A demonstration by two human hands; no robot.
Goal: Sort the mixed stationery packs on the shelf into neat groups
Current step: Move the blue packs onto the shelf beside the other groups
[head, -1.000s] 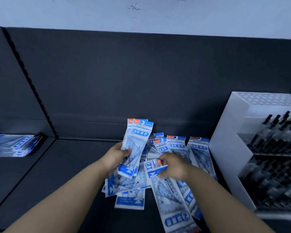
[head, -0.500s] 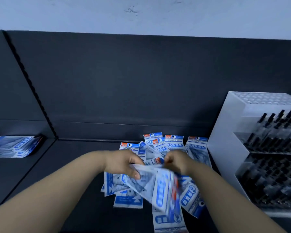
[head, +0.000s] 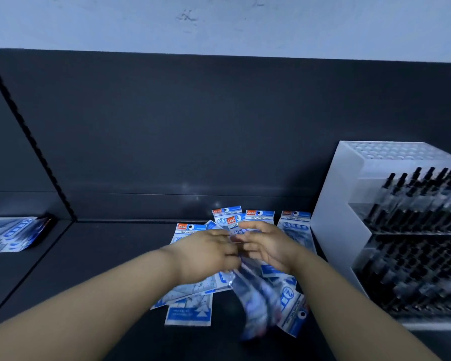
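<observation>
Hands meet over the heap of packs [head: 190, 312] on the dark shelf [head: 102, 256], left hand [head: 206, 254] and right hand [head: 268, 248] both with grip pinched on one blurred pack [head: 253, 303] that hangs from between them toward the shelf's front edge. A white pen rack [head: 336, 217] stands just right of the heap, while shelf runs on leftward to a second stack [head: 11, 233]. Rear packs' headers read "GEOMETRIC" above a circled 2.
</observation>
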